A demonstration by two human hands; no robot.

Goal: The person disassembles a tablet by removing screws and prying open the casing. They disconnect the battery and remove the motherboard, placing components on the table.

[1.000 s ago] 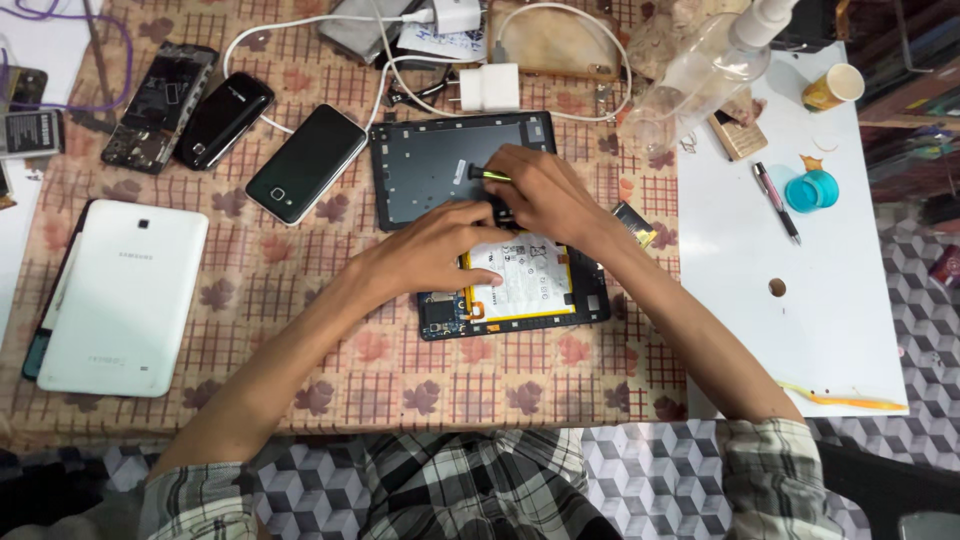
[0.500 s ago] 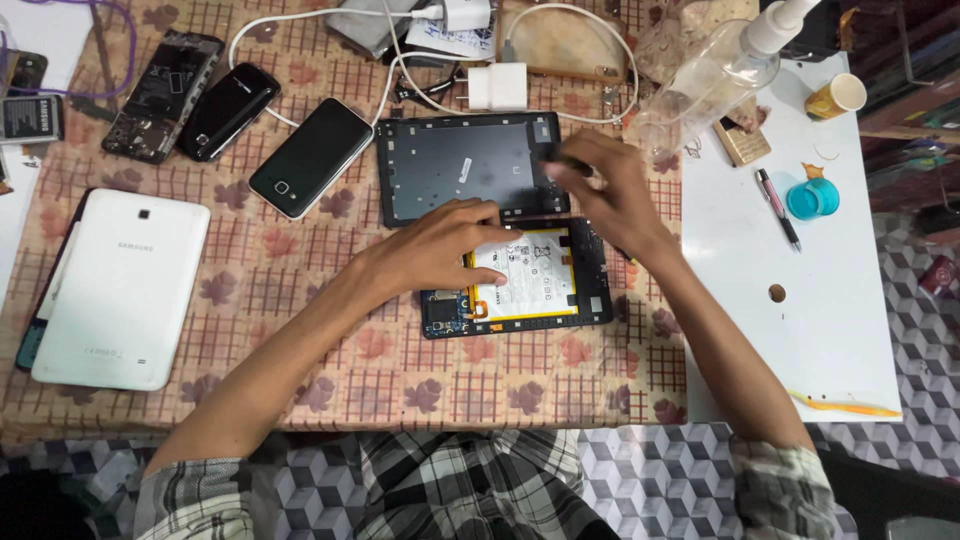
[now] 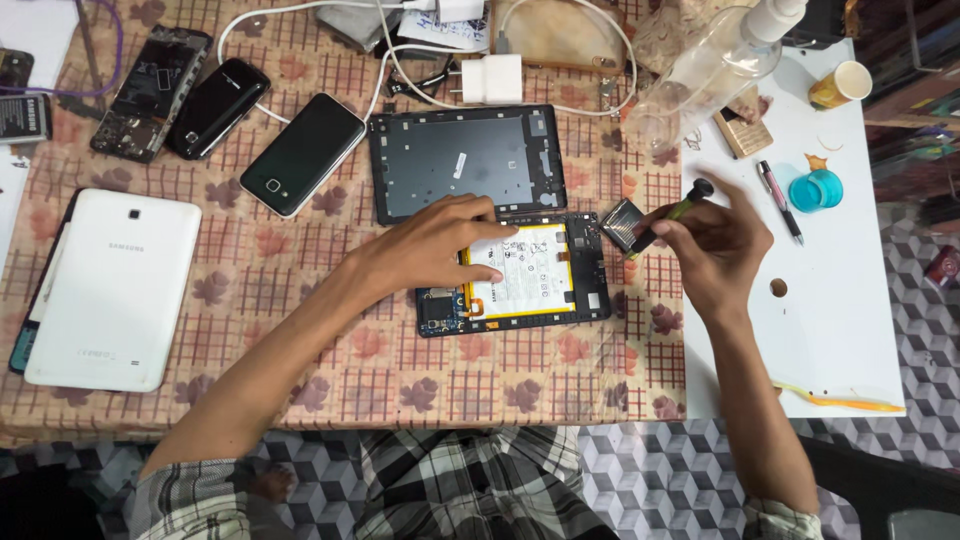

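An opened tablet (image 3: pixel 585 275) with a white and yellow battery (image 3: pixel 535 280) lies face down in the middle of the patterned table. My left hand (image 3: pixel 430 250) rests flat on its left part, fingers spread over the battery. Its removed dark back cover (image 3: pixel 460 160) lies just behind. My right hand (image 3: pixel 715 245) hovers to the right of the tablet, at the edge of the white board, gripping a small screwdriver (image 3: pixel 680 210) with a yellow-green shaft and black cap. The tool's tip points down-left at a small dark square part (image 3: pixel 625 222) beside the tablet's top right corner.
A white tablet (image 3: pixel 110 285) lies at the left. Three phones (image 3: pixel 300 155) sit at the back left, one stripped. A white charger (image 3: pixel 490 78) with cables is behind the cover. On the white board (image 3: pixel 850 330) are a pen (image 3: pixel 778 200), teal cap (image 3: pixel 815 190), spray bottle (image 3: pixel 710 60) and small cup (image 3: pixel 840 85).
My right hand has moved from over the back cover and tablet rightwards to the edge of the white board, carrying the screwdriver. My left hand stays on the tablet.
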